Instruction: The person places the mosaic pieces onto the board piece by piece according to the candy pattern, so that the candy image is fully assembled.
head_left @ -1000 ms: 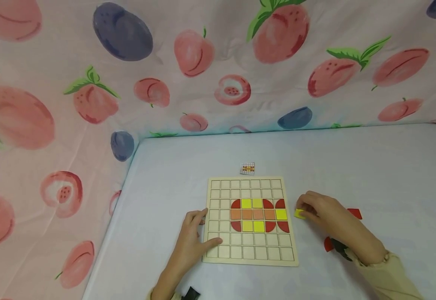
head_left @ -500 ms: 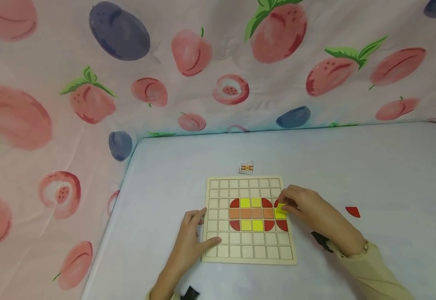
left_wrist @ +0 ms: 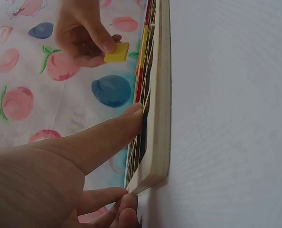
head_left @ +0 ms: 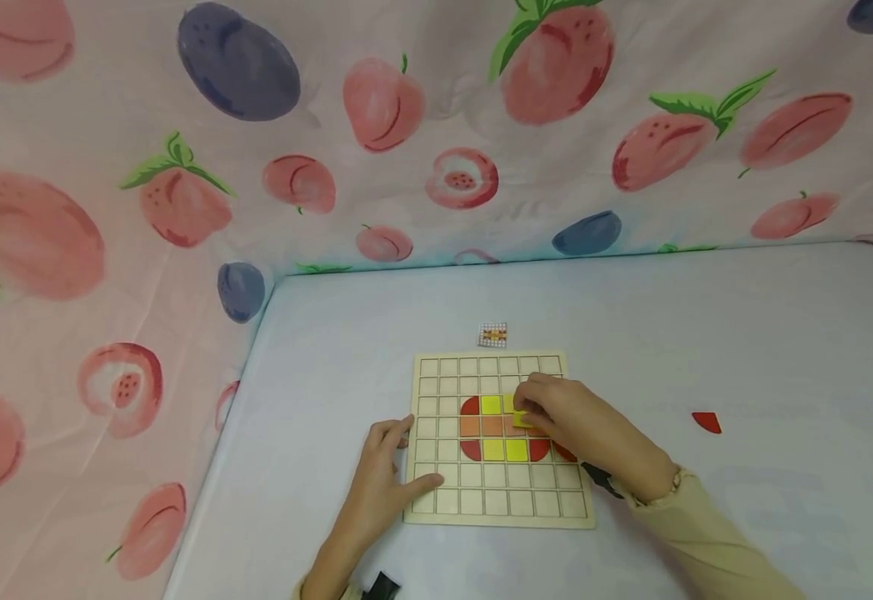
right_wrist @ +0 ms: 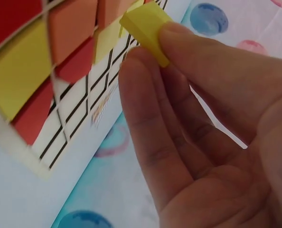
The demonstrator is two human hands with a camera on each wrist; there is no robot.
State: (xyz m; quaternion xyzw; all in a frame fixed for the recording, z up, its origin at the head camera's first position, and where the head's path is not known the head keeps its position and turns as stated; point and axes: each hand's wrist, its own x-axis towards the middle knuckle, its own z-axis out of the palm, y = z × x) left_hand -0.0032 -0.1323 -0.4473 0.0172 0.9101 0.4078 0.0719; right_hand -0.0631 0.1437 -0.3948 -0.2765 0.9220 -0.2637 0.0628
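My right hand (head_left: 567, 412) pinches a small yellow square tile (right_wrist: 148, 31) between thumb and fingertips, above the middle of a wooden grid board (head_left: 474, 504). In the right wrist view the tile is tilted and stands off the board's surface. My left hand (head_left: 387, 479) rests at the board's left edge, its straight thumb (left_wrist: 115, 130) lying on the grid and its other fingers at the side. Set in the board are yellow squares (head_left: 492, 451), orange squares (head_left: 470, 426) and red rounded tiles (head_left: 470, 406). My right hand hides part of this pattern in the head view.
A small printed pattern card (head_left: 492, 335) lies just behind the board. One loose red rounded tile (head_left: 707, 422) lies on the white table (head_left: 781, 333) to the right. Fruit-print cloth (head_left: 316, 75) borders the table at the back and left.
My right hand has carried the yellow tile leftward from the table beside the board to over the board's middle. My left hand has kept its place.
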